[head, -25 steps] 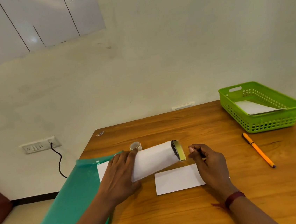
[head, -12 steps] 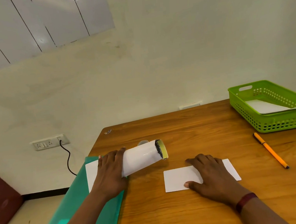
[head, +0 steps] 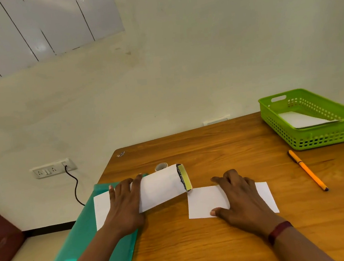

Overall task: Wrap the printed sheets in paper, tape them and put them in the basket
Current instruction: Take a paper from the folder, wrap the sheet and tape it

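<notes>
Pressing hand, left [head: 123,205]: palm down on the left end of the wrapped bundle [head: 162,187]; fingers [head: 137,183] straight and laid flat over the paper, curled round nothing.
Wrapped bundle: printed sheets [head: 184,178] folded in white paper, lying askew on the bench [head: 200,250]. The open right end shows a yellow and black printed edge.
Right hand [head: 240,199]: right of the bundle, palm down on a loose white slip [head: 204,202]. The fingers are spread and slightly bent, the tips reach past the slip's far edge, and the thumb lies at its near edge. They grip nothing.
White slip: flat on the bench, its far left corner just beside the bundle's open end.
Tape roll [head: 161,166]: just behind the bundle, partly hidden by it.
Green folder [head: 88,234]: left of the bundle, overhanging the bench edge. A white sheet [head: 102,210] lies on it, beneath the left hand and the bundle's left end.
Basket [head: 320,136]: green, well to the right of the bundle and farther back, near the bench's far corner. A white paper [head: 299,119] lies inside.
Pen [head: 307,170]: orange, right of the bundle beyond the slip, lying diagonally in front of the basket.
Wristband [head: 279,231]: dark red, on the right wrist.
Wall socket [head: 52,169]: on the wall left of and behind the bundle, with a black cable [head: 75,187] plugged in.
</notes>
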`<state>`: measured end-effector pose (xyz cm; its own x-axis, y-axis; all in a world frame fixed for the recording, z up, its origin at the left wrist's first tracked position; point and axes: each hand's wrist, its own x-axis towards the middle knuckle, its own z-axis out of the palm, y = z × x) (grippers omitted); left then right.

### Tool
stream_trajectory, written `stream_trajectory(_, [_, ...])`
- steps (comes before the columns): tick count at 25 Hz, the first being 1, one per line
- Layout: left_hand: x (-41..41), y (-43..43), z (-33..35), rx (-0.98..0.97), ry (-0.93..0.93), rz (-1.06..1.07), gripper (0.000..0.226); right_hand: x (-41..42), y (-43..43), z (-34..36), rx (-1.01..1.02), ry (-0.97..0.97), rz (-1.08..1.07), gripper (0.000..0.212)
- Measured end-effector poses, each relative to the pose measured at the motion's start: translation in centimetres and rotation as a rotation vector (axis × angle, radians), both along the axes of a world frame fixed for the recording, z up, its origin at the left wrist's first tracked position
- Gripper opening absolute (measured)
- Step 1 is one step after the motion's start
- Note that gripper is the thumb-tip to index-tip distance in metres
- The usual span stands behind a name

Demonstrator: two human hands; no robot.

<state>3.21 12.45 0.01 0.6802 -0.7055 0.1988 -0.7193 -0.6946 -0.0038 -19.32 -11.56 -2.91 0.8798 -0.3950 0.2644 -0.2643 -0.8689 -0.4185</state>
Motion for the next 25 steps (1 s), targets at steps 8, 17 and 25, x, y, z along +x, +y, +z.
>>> stream_trajectory(8, [-0.1,0.2,0.5,0.030,-0.028,0.016,0.109,0.6,-1.9,-0.4,-0.080,-0.413,-0.303,0.030])
stream_trajectory(17, [-1.7,-0.9,0.7,0.071,-0.044,-0.071,0.110,0.7,-2.4,-0.5,-0.005,-0.745,-0.261,0.032])
stream_trajectory(25, [-3.6,-2.6,1.0,0.036,-0.115,-0.139,0.112,0.9,-2.5,-0.8,0.008,-0.685,-0.229,0.022])
